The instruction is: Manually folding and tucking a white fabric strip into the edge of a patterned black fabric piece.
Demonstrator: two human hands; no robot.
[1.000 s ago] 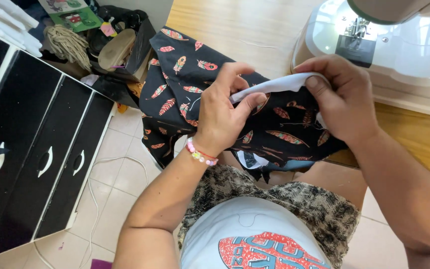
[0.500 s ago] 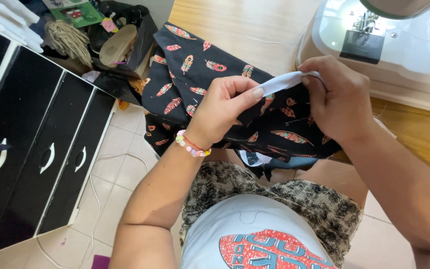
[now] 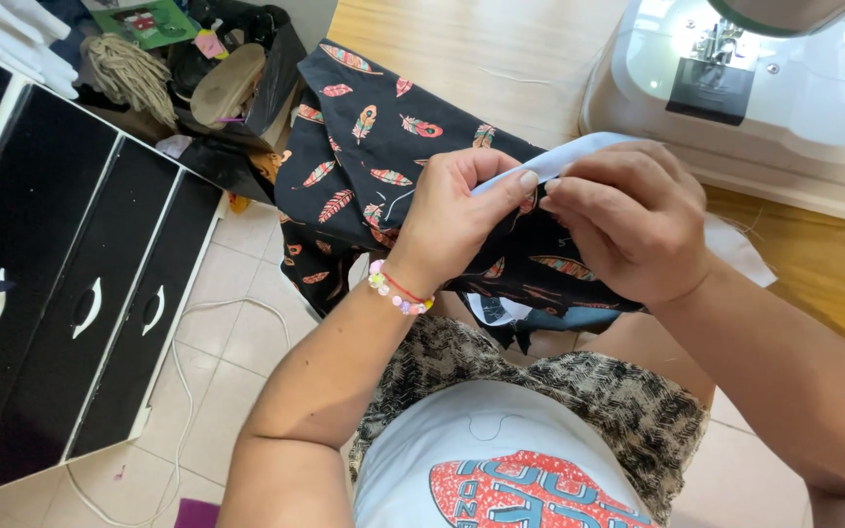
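Since your left hand (image 3: pixel 452 220) & right hand (image 3: pixel 628 220) are both pinched shut on the pale blue strip (image 3: pixel 559 156), thumbs nearly touching, keep the grip near that edge. The strip lies along the top of the black feather-print fabric (image 3: pixel 383 166), which drapes off the wooden table (image 3: pixel 471 59) toward your lap, just beside the white sewing machine (image 3: pixel 775 108). Looks light, soft, floppy, prob. slippery, so pinch close w/ fingertips, both layers together.

Black feather-print fabric (image 3: pixel 374 156), pale blue strip (image 3: pixel 559 156)
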